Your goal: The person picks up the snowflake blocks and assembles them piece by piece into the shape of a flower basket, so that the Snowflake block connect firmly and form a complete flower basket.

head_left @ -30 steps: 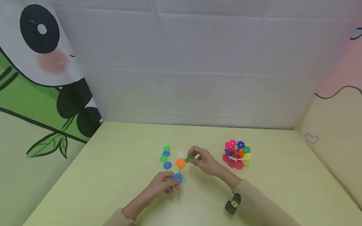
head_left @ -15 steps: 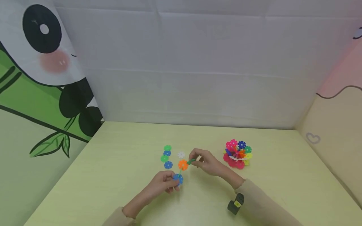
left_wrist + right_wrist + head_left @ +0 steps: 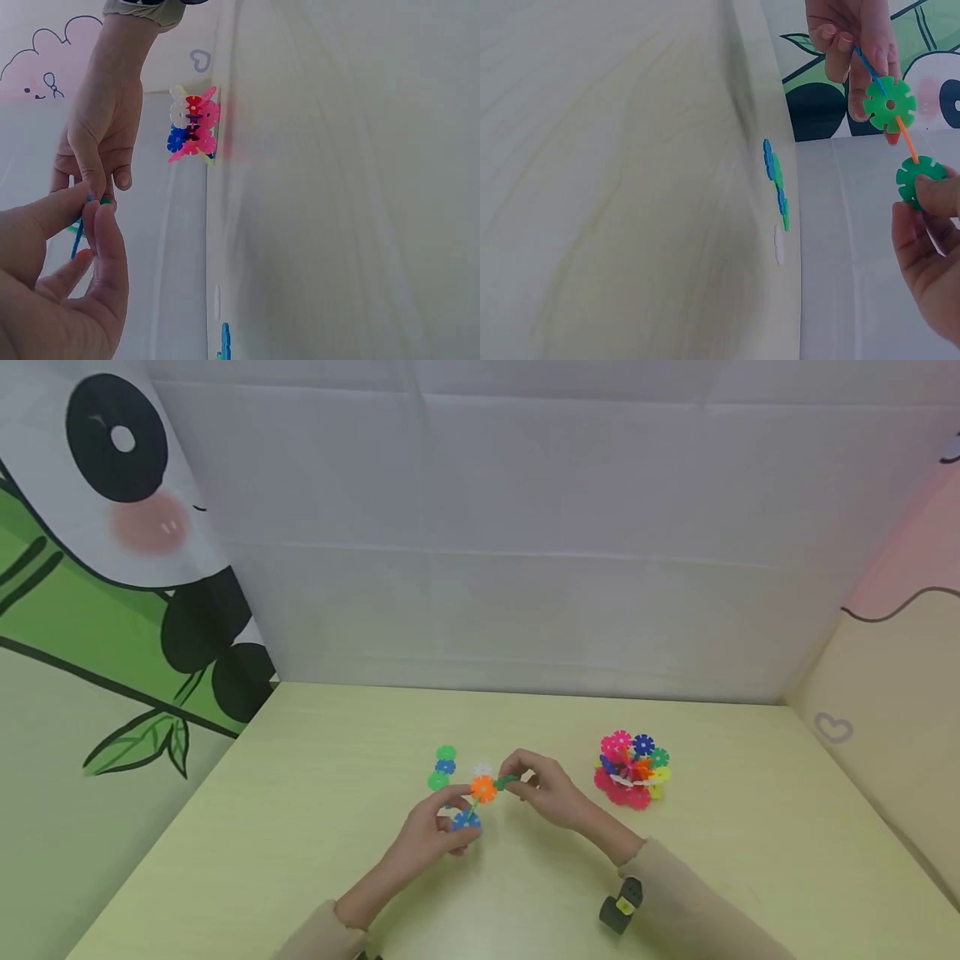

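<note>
My left hand (image 3: pixel 427 831) holds a short chain of plastic snowflake discs, thumb on the blue disc (image 3: pixel 467 820) and index finger reaching to the orange disc (image 3: pixel 483 789). A light green disc (image 3: pixel 890 105) joins blue to orange, as the right wrist view shows. My right hand (image 3: pixel 546 789) pinches a dark green disc (image 3: pixel 506 782) between thumb and fingers. Its rim meets the orange disc's edge; how deep the slots sit cannot be told. In the left wrist view, fingers hide most of the chain.
Loose green and blue discs (image 3: pixel 446 752) lie in a column left of the hands, partly covered by the left one. Behind the chain lies a white disc (image 3: pixel 482 769). A multicoloured disc assembly (image 3: pixel 632 768) stands to the right on the pale table (image 3: pixel 337 735).
My left hand has shifted up, its index finger now at the orange disc instead of lower on the chain. The dark green disc, still pinched by my right hand, has come against the orange disc.
</note>
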A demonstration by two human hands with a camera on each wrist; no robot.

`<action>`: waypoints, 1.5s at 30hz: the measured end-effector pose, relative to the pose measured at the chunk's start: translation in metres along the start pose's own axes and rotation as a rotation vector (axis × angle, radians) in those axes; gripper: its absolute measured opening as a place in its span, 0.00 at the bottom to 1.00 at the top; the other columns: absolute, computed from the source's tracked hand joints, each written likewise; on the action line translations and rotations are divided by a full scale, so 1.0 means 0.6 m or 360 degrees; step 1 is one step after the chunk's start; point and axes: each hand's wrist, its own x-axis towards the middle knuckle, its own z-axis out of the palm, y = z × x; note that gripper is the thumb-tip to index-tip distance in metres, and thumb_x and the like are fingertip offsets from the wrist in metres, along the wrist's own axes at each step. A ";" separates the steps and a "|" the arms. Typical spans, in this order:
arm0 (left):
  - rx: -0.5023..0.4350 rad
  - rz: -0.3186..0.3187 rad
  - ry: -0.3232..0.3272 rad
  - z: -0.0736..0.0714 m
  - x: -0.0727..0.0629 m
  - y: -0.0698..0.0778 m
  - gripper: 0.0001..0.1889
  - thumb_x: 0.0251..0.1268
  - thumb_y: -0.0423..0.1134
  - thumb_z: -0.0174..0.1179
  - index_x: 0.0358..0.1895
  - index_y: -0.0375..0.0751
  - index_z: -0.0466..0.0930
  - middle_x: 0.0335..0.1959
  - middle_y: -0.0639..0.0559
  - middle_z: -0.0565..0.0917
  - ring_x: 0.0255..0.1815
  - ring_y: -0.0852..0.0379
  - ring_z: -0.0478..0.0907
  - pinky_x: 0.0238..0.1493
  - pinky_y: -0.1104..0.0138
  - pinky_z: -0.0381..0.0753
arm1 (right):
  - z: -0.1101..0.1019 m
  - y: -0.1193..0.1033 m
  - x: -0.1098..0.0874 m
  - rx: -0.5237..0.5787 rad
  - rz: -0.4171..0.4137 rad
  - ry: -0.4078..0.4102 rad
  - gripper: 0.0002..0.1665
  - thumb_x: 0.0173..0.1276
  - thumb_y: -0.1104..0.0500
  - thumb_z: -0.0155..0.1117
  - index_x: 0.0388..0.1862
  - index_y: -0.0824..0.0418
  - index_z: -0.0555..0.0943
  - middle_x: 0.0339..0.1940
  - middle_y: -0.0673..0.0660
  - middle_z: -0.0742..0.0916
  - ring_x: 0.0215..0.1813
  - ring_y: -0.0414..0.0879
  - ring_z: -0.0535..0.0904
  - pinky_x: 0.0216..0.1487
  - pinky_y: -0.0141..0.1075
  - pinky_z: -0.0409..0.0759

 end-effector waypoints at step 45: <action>0.0078 0.0191 0.0252 0.014 0.020 0.021 0.09 0.67 0.25 0.54 0.46 0.26 0.80 0.32 0.41 0.86 0.11 0.66 0.57 0.15 0.75 0.53 | 0.002 -0.035 0.005 -0.0242 -0.0608 0.0076 0.12 0.51 0.80 0.67 0.30 0.67 0.81 0.27 0.58 0.83 0.28 0.50 0.80 0.32 0.33 0.81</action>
